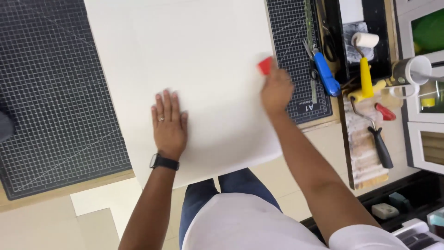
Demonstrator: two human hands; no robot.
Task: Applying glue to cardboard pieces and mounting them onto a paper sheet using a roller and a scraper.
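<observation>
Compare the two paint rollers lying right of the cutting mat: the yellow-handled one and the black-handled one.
The yellow-handled roller carries a clean white sleeve and rests on the black tray; the black-handled roller lies lower down on a stained wooden board. The first handle is bright yellow, the second black. The first lies further from the person, the second nearer. Both have bent metal frames.

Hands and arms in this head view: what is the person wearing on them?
The left hand has a thin ring on one finger and a black wristwatch with a dark band at the wrist. The right hand shows no ring or watch. Both forearms are bare; short white sleeves show only near the shoulders. No gloves.
</observation>
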